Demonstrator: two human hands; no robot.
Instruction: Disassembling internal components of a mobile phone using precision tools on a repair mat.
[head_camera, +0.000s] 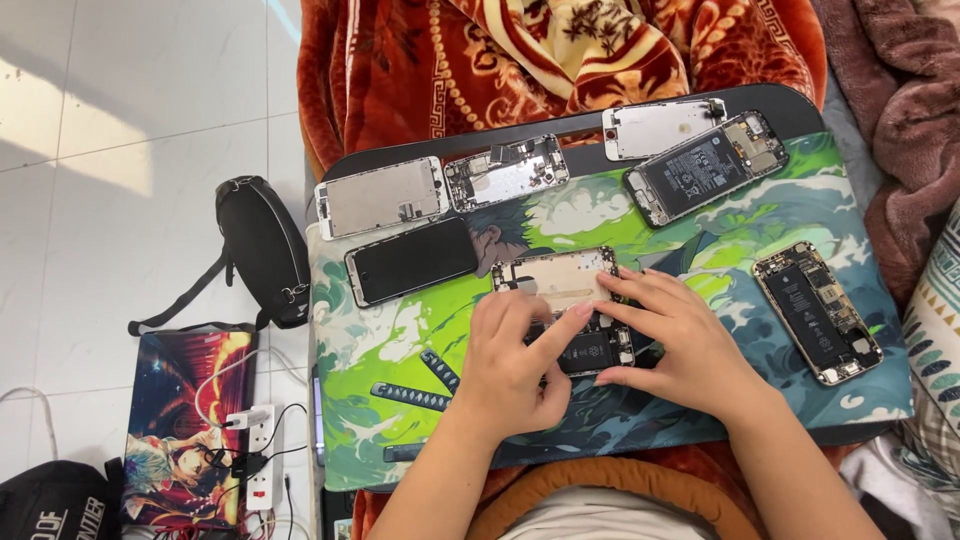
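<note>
An opened phone lies at the middle of the green printed mat. Its screen panel is folded back away from me, and its body with a black battery sits just below. My left hand rests on the body's left side, its forefinger stretched across to the hinge edge between panel and body. My right hand covers the body's right side with fingers spread, fingertips touching the panel's right edge.
Other phone parts lie on the mat: a dark-screened phone, two bare frames, a white panel, and two open phones with batteries. A black bag and power strip sit on the floor at left.
</note>
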